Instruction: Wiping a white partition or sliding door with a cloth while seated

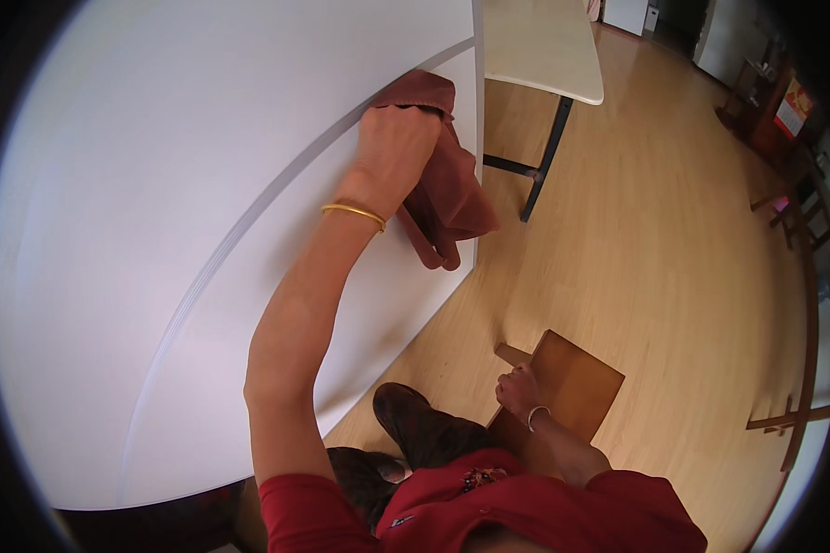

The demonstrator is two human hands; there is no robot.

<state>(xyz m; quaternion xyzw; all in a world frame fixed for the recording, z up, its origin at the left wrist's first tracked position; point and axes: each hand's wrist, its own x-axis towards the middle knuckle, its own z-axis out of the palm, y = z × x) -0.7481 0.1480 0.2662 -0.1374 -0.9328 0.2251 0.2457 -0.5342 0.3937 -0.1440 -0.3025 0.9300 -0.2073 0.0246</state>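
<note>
My left hand (398,148), with a gold bangle at the wrist, grips a reddish-brown cloth (449,186). It presses the cloth against a white cabinet panel (360,290), just below a grey trim strip (249,221). Part of the cloth bunches above my knuckles, and folds of it hang down beside the panel's right edge. My right hand (519,390) is lower down, its fingers curled with nothing visible in them. In the picture it overlaps the edge of a brown wooden stool (577,387); whether it touches the stool is unclear.
Behind the panel's edge stands a pale-topped table (546,55) with a dark metal leg (548,159). Light wood flooring (650,242) stretches to the right. Wooden furniture (802,207) lines the far right side. My legs (436,428) are close to the panel's base.
</note>
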